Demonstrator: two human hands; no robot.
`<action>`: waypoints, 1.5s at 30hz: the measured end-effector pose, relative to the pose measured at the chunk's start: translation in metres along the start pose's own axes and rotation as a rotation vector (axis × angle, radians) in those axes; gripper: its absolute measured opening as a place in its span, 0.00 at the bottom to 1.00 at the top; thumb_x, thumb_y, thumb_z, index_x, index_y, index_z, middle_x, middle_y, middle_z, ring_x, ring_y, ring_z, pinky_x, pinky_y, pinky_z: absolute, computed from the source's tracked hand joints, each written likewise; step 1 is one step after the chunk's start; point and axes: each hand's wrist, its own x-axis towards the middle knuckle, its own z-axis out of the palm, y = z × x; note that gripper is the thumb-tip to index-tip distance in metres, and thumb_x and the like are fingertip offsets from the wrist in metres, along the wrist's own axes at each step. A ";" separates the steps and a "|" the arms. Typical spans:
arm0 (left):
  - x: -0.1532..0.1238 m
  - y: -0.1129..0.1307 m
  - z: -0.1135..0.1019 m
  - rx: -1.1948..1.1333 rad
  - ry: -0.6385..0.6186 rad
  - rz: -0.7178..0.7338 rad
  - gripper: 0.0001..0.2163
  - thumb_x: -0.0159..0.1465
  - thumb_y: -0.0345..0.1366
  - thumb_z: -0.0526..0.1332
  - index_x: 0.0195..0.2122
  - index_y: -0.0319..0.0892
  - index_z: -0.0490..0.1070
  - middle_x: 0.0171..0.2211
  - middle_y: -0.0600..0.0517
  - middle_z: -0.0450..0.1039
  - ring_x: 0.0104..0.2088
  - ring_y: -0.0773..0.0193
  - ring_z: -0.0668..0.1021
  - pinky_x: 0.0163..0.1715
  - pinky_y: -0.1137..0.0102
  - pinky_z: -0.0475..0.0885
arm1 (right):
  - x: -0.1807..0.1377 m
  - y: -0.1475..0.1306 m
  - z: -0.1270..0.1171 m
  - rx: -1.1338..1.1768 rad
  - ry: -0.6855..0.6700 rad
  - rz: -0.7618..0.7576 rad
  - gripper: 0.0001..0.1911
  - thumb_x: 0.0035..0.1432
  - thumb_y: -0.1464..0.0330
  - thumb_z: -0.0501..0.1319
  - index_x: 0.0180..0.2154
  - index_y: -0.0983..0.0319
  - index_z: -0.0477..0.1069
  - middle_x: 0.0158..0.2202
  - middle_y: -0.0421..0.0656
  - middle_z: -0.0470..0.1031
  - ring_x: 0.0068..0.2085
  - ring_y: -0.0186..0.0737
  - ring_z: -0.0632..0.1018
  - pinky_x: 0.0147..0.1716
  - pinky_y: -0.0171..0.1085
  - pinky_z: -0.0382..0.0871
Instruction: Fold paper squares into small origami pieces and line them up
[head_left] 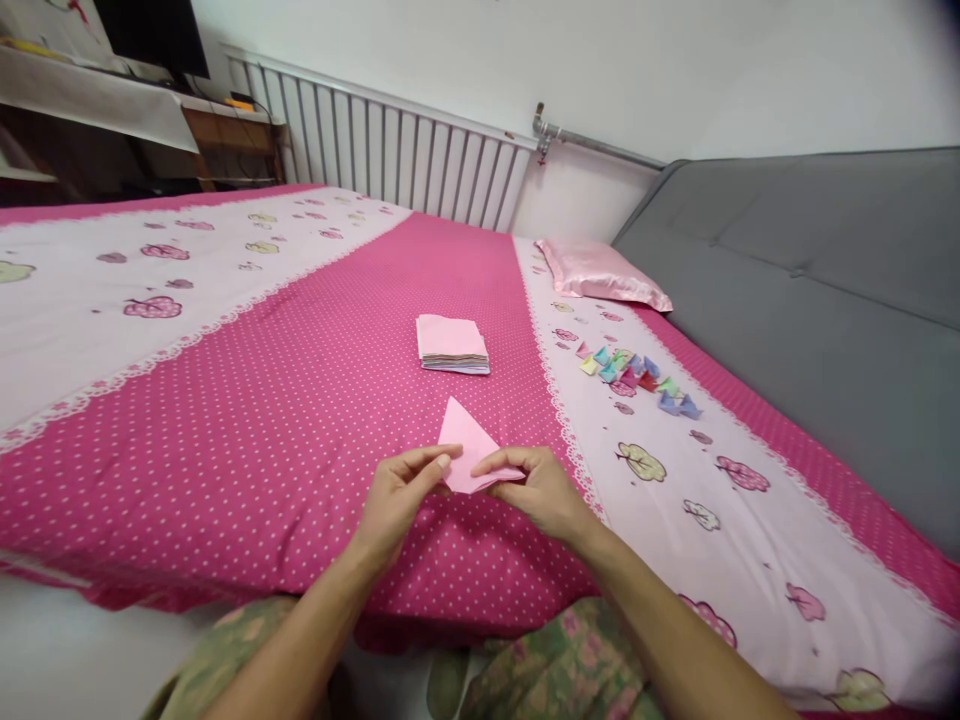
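Between my hands is a sheet of pink paper (466,448), folded into a pointed, triangle-like shape with its tip upward. My left hand (405,492) pinches its left edge between thumb and fingers. On the other side, my right hand (537,488) grips the right corner, fingers on top and the thumb mostly out of sight below. Just beyond the paper, a stack of square coloured paper (452,340) with a pink sheet on top lies on the bedspread. To the right rest several small folded paper pieces (628,376) in many colours.
The bed (300,400) has a pink dotted and white tree-print cover. A pink pillow (600,272) lies by the grey headboard (810,290). Behind stand a white radiator (390,140) and, at far left, a desk (225,130) with a dark monitor (154,35).
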 end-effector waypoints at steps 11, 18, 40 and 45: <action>0.002 -0.002 0.000 -0.033 0.102 -0.014 0.10 0.46 0.35 0.68 0.30 0.40 0.77 0.29 0.49 0.77 0.25 0.69 0.74 0.26 0.76 0.68 | 0.000 -0.005 0.001 0.022 0.022 0.021 0.10 0.47 0.63 0.63 0.28 0.65 0.74 0.25 0.41 0.75 0.27 0.35 0.74 0.27 0.33 0.64; -0.001 0.001 0.002 0.038 0.023 0.048 0.09 0.50 0.35 0.65 0.33 0.42 0.77 0.37 0.47 0.77 0.32 0.65 0.76 0.29 0.74 0.71 | 0.000 -0.004 0.003 -0.081 0.198 0.016 0.13 0.49 0.61 0.61 0.25 0.65 0.71 0.23 0.40 0.72 0.25 0.34 0.70 0.25 0.32 0.62; 0.002 -0.009 0.007 0.043 0.130 0.111 0.11 0.44 0.33 0.69 0.31 0.41 0.78 0.33 0.48 0.77 0.28 0.65 0.76 0.28 0.73 0.72 | -0.003 0.001 0.008 0.053 0.345 0.058 0.15 0.44 0.63 0.65 0.27 0.61 0.59 0.22 0.37 0.70 0.24 0.35 0.73 0.24 0.32 0.64; 0.004 -0.011 0.005 -0.040 0.136 0.100 0.11 0.44 0.32 0.69 0.31 0.40 0.77 0.26 0.51 0.77 0.23 0.70 0.73 0.25 0.75 0.69 | -0.003 -0.005 0.009 0.171 0.308 0.099 0.19 0.41 0.64 0.67 0.33 0.61 0.59 0.22 0.38 0.73 0.26 0.38 0.76 0.24 0.33 0.67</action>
